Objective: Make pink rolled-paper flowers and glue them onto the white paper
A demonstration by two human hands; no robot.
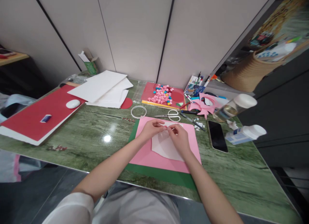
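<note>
My left hand (152,129) and my right hand (180,137) meet fingertip to fingertip, both closed in a pinch. Between them is a small pink piece (165,127), mostly covered by the fingers, so its exact shape is unclear. Below the hands lies a white sheet with an uneven edge (166,149). It rests on a pink sheet (142,156), which in turn lies over a green sheet (159,174). Just beyond the hands are scissors with white handles (173,115) and a roll of clear tape (138,112).
Many small pink and blue folded pieces (163,94) sit on a red sheet at the back. To the right are a phone (217,136), two bottles (246,134), pens and pink paper scraps (201,103). White sheets (101,85) and a red board (36,117) lie left.
</note>
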